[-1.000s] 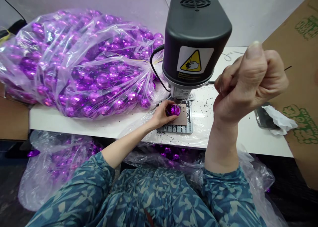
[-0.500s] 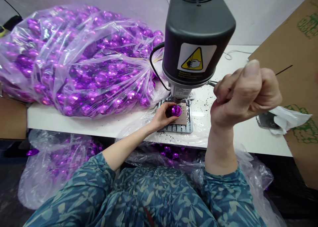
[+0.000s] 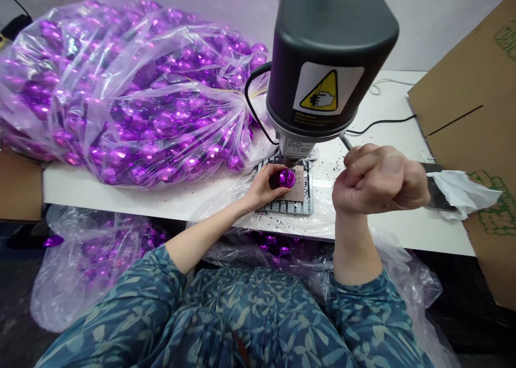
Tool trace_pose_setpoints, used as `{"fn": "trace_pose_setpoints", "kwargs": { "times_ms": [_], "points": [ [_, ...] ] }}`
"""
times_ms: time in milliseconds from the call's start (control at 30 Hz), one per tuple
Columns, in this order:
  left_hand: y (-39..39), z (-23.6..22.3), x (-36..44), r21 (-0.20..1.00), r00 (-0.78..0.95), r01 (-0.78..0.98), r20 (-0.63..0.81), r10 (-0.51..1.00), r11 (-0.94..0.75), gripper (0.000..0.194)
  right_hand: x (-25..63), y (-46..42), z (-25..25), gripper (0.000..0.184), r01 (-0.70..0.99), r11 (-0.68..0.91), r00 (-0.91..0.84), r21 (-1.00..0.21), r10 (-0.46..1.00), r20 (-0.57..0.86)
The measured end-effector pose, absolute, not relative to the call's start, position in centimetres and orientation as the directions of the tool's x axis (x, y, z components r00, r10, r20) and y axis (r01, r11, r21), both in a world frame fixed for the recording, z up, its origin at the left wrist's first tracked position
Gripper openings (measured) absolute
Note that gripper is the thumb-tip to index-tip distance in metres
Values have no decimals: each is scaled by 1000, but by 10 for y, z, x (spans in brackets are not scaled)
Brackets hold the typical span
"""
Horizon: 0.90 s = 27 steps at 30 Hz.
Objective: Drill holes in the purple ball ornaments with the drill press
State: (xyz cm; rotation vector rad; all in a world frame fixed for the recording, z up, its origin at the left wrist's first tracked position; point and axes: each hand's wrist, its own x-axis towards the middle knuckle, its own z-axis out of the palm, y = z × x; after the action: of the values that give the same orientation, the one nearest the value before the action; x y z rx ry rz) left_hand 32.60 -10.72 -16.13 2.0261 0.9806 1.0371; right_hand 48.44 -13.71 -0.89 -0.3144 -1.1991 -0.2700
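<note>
My left hand (image 3: 264, 186) is closed around a shiny purple faceted ball (image 3: 284, 178). It holds the ball on a small pad on the base plate (image 3: 300, 204) of a bench drill, right under the spindle. The drill's dark grey head (image 3: 328, 56) carries a yellow warning sticker. My right hand (image 3: 379, 180) is a fist wrapped round the drill's thin lever (image 3: 345, 141), which runs out from the machine's right side. Dark shavings lie scattered on the white table (image 3: 161, 201) around the plate.
A big clear bag (image 3: 129, 88) full of purple balls lies on the table's left half. More bagged balls (image 3: 92, 250) sit under the table. A cardboard sheet (image 3: 475, 142) leans at the right, with a phone (image 3: 437, 196) and a white tissue (image 3: 463, 193) before it.
My right fist has come down with the lever, from level with the drill head to near the table. The drill head looks closer. My left hand stays put with the ball.
</note>
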Motion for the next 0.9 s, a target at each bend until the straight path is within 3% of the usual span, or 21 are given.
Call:
{"fn": "trace_pose_setpoints", "kwargs": {
  "times_ms": [533, 633, 733, 900],
  "points": [
    [-108, -159, 326, 797, 400, 315, 382, 833, -516, 56, 485, -137, -24, 44, 359, 933, 265, 31, -134, 955],
    [-108, -158, 327, 793, 404, 328, 374, 835, -514, 55, 480, -140, -6, 47, 363, 926, 364, -104, -38, 931],
    [-110, -153, 328, 770, 390, 355, 393, 833, -530, 55, 478, -140, 20, 53, 355, 855, 501, -379, 168, 849],
    [-144, -141, 313, 668, 412, 389, 489, 769, -634, 44, 481, -136, 40, 45, 278, 833, 514, -479, 292, 806]
  ]
}}
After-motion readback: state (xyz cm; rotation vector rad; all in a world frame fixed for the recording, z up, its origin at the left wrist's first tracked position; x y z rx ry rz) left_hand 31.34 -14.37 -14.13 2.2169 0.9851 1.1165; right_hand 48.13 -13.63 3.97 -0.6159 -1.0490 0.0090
